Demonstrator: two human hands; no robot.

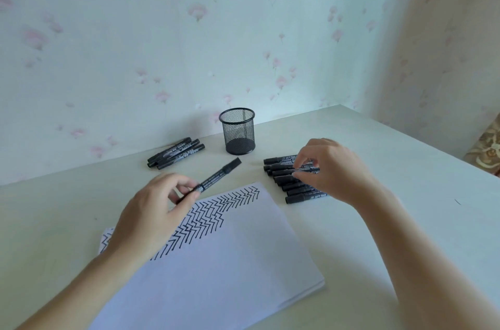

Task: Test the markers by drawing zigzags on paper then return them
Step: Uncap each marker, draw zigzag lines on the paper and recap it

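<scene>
Right now two things run at once: the left hand carries a capped marker above the far edge of the paper, cap pointing toward the mesh cup by the counter's far edge, while the right hand reaches into the row of markers lying just right of the paper's far right corner.

To do this step well, I would judge that the held marker should go to the small pile of markers left of the cup, laid parallel to the others so it does not roll, assuming those are the tested ones; that sorting is a guess. The right hand should lift only one pen, pinching it near the middle and raising it straight up so its neighbours stay lined up. The cap should come off away from the sheet, and the next zigzag belongs in the blank area below the existing zigzag rows, not over them.

Left fingers: curled closed around the lower barrel of the marker, thumb against fingertips, the pen tilted and clear of the paper. Right fingers: drawn together in a narrow pinch on a marker at the top of the row; whether that pen has left the counter I cannot tell.
</scene>
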